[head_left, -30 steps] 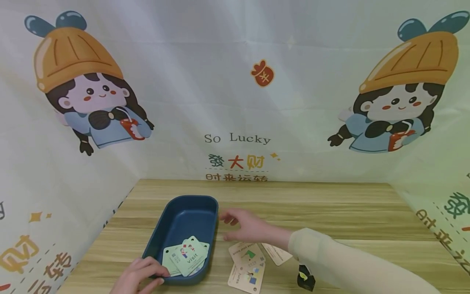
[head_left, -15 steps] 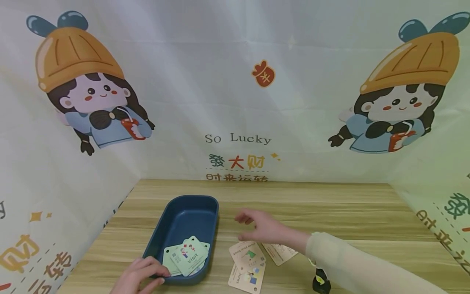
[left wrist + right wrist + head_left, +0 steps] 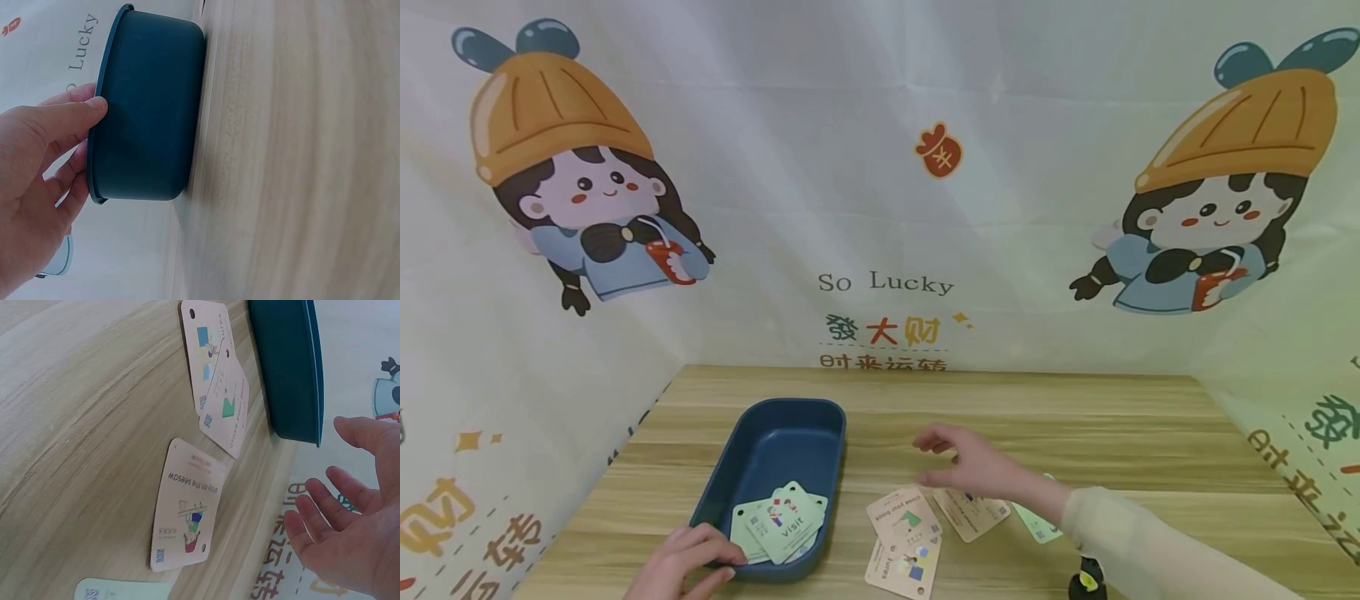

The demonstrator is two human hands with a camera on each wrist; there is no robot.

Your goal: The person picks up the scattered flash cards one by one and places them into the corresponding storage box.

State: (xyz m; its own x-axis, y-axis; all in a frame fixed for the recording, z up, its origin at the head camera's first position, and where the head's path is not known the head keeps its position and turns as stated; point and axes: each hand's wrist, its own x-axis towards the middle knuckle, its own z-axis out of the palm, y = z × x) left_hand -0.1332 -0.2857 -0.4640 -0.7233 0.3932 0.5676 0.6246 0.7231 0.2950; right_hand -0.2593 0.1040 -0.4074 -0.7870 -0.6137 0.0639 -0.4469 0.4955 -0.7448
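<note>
My left hand (image 3: 683, 560) pinches the near rim of a dark blue bin (image 3: 706, 498), thumb outside and fingers over the edge, as the left wrist view shows. Several pale green cards (image 3: 790, 523) lie fanned in the bin's near end, the top one reading "visit". My right hand (image 3: 966, 460) hovers over the table right of the bin, fingers loosely bent and holding nothing. Below it lie a pink seesaw card (image 3: 190, 509) and two overlapping pink cards (image 3: 904, 521). A green card (image 3: 1036, 523) lies partly hidden under the right forearm.
The wood-grain table (image 3: 1000, 400) is enclosed by a printed cloth backdrop (image 3: 880, 200) at the back and both sides. A small black object with a yellow mark (image 3: 1087, 581) shows at the right sleeve's cuff.
My right hand has moved right, away from the bin and over the pink cards, uncovering the seesaw card and part of a green card. The left hand and bin have stayed in place.
</note>
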